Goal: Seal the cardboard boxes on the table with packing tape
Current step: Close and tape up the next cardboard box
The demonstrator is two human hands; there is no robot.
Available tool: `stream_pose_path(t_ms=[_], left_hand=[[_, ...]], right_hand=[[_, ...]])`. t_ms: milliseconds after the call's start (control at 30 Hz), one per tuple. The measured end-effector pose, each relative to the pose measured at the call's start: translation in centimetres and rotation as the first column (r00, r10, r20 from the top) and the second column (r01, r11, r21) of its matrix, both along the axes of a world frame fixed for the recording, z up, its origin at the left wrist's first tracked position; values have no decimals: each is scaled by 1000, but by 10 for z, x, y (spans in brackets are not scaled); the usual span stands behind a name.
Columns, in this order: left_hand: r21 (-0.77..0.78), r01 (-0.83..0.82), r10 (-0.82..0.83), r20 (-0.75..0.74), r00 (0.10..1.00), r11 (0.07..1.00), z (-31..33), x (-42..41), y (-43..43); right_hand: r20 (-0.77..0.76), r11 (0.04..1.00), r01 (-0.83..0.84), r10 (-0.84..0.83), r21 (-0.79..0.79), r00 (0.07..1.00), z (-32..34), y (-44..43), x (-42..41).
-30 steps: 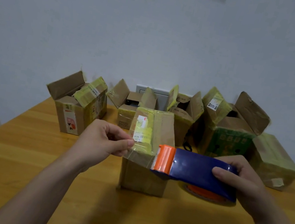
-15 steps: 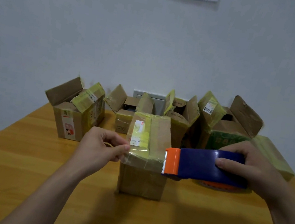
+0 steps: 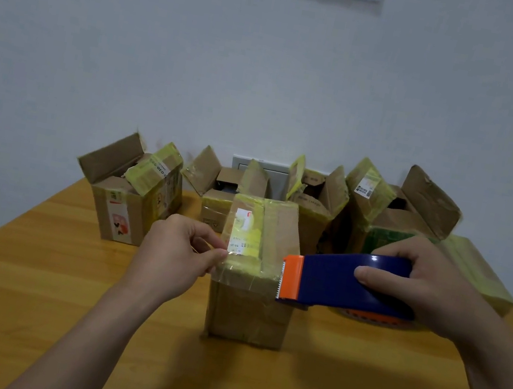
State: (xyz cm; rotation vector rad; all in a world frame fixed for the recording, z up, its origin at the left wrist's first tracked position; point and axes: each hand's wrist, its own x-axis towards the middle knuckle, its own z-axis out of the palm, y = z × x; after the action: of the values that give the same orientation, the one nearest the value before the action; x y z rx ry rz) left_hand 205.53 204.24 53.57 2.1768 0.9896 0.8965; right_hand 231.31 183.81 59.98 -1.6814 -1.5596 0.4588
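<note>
A closed cardboard box [image 3: 248, 313] with yellow tape and a white label on top stands in the middle of the wooden table [image 3: 22, 307]. My left hand [image 3: 175, 255] pinches the free end of a clear tape strip [image 3: 248, 271] at the box's left top edge. The strip stretches across the near top edge to a blue tape dispenser [image 3: 342, 283] with an orange cutter head, gripped by my right hand [image 3: 420, 288] just right of the box.
Several open cardboard boxes stand in a row at the back: one at left [image 3: 132, 193], a small one [image 3: 217, 194], one behind the middle box [image 3: 315, 201], a green-printed one [image 3: 393, 225]. A closed taped box [image 3: 481, 271] lies far right. White wall behind.
The tape dispenser has moved right, away from my left hand, drawing a longer strip of tape across the box's near top edge. The strip has come down onto the box.
</note>
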Motion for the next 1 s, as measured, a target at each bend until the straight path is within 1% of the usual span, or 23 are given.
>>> stream_pose_path(t_ms=[300, 400, 500, 567, 600, 633, 667, 700, 733, 767, 800, 833, 867, 900, 933, 967, 1000], left_hand=[[99, -78, 84, -61, 995, 992, -3, 5, -4], [89, -83, 90, -75, 993, 993, -4, 6, -3], [40, -56, 58, -71, 996, 998, -6, 4, -1], [-42, -14, 11, -73, 997, 999, -8, 1, 5], [-124, 3, -12, -69, 998, 992, -8, -1, 8], [-244, 34, -46, -43, 998, 969, -9, -4, 13], [-390, 87, -91, 8, 996, 917, -10, -6, 17], [-527, 139, -126, 61, 990, 838, -10, -9, 22], [-623, 166, -141, 90, 986, 764, -11, -12, 24], [-657, 158, -138, 82, 987, 737, -12, -13, 27], [-626, 114, -114, 39, 993, 772, -13, -13, 30], [-530, 45, -67, -22, 998, 847, -13, -11, 32], [-385, -21, -6, -69, 998, 923, -12, -7, 32], [-225, -53, 38, -73, 997, 973, -9, -2, 31], [-92, -43, 39, -39, 998, 995, -4, 7, 27], [-6, 2, -2, -6, 1000, 1000, 2, 17, 21], [46, 63, -63, -9, 998, 997, 7, 30, 15]], right_hand=[[64, 996, 60, -56, -68, 996, 2, 8, -4], [78, 995, 73, -67, -72, 995, 3, 11, -4], [77, 994, 73, -66, -86, 995, 6, 13, -3], [78, 993, 71, -64, -96, 995, 7, 15, -2], [81, 992, 71, -63, -103, 995, 7, 15, -1], [80, 992, 69, -61, -109, 995, 7, 15, -1], [74, 991, 67, -59, -113, 995, 7, 15, 0], [67, 991, 65, -57, -115, 996, 7, 15, 1], [60, 991, 63, -56, -115, 997, 7, 15, 1], [54, 992, 61, -56, -114, 997, 7, 15, 1], [50, 992, 60, -54, -112, 997, 6, 16, 2], [48, 992, 58, -53, -112, 997, 6, 16, 3], [48, 992, 57, -52, -114, 997, 5, 16, 3], [47, 992, 55, -50, -115, 998, 4, 16, 4], [46, 992, 51, -46, -115, 998, 4, 16, 5], [44, 993, 45, -40, -113, 998, 3, 17, 5], [38, 993, 37, -33, -111, 999, 3, 17, 6]])
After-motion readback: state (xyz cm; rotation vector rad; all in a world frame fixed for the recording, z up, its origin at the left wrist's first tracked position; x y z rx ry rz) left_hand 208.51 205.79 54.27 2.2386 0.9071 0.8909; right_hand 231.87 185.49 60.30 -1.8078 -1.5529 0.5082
